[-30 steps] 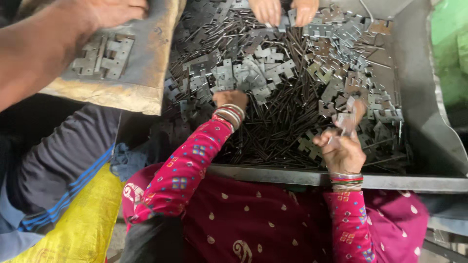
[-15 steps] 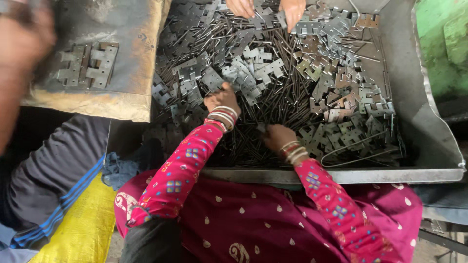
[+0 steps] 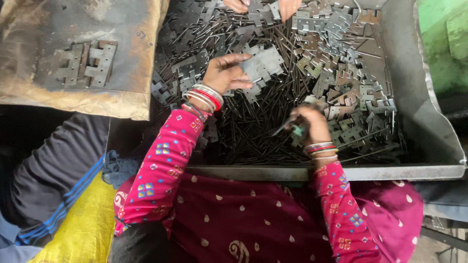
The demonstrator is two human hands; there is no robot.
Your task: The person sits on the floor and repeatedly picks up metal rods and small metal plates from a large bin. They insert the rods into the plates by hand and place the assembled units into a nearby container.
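Observation:
A grey metal tray (image 3: 424, 117) holds a heap of flat notched hinge plates (image 3: 341, 73) and thin dark metal pins (image 3: 253, 131). My left hand (image 3: 222, 75), with bangles at the wrist, is raised over the heap and grips one grey hinge plate (image 3: 263, 63) by its edge. My right hand (image 3: 309, 124) is lower and nearer the tray's front rim, with its fingers closed on a thin pin (image 3: 285, 127) that points left; something small and teal shows in its palm. Both arms wear pink patterned sleeves.
Another person's two hands (image 3: 265, 6) reach into the heap at the tray's far edge. A worn brown sack (image 3: 97, 97) at the left carries a few hinge plates (image 3: 85, 63). A dark striped sleeve (image 3: 58, 175) and yellow cloth (image 3: 78, 229) lie at the lower left.
My left hand has risen from the heap with a hinge plate. My right hand moved left from the tray's right side, then back a little, and now holds a pin.

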